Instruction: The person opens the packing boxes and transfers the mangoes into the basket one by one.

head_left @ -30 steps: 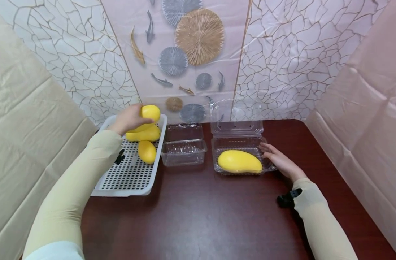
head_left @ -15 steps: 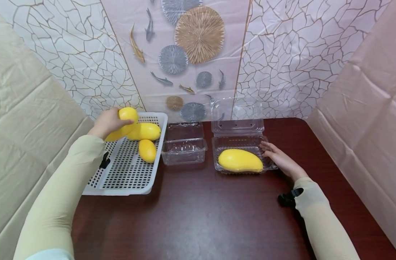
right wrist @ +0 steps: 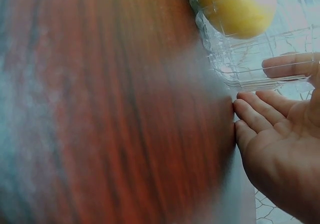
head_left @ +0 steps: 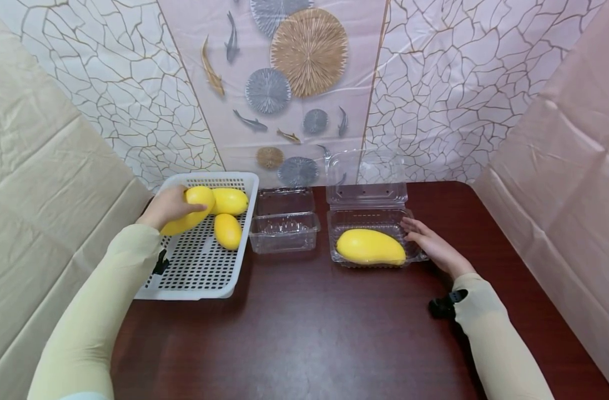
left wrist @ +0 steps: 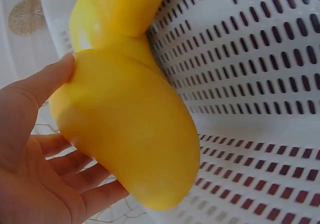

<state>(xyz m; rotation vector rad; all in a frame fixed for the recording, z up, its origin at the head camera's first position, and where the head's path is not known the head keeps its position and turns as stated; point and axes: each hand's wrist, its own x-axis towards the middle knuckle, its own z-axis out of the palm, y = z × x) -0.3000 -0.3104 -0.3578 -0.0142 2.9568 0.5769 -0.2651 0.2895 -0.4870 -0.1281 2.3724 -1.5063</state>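
My left hand (head_left: 166, 208) grips a yellow mango (head_left: 188, 210) over the far left part of a white perforated tray (head_left: 199, 266); in the left wrist view the thumb and fingers (left wrist: 45, 83) curl round the mango (left wrist: 130, 134). Two more mangoes (head_left: 229, 201) (head_left: 227, 230) lie in the tray. My right hand (head_left: 429, 244) rests with straight fingers against the right side of an open clear clamshell box (head_left: 368, 194) that holds one mango (head_left: 370, 247). The right wrist view shows the fingertips (right wrist: 250, 114) on the box wall (right wrist: 235, 58).
A second clear clamshell box (head_left: 283, 225), open with nothing in it, stands between the tray and the filled box. All sit on a dark red-brown table (head_left: 304, 333). Patterned sheets wall in the back and both sides.
My left hand carried its mango leftward from the tray's far right corner, then lowered it toward the tray's left side. The right hand stayed at the box.
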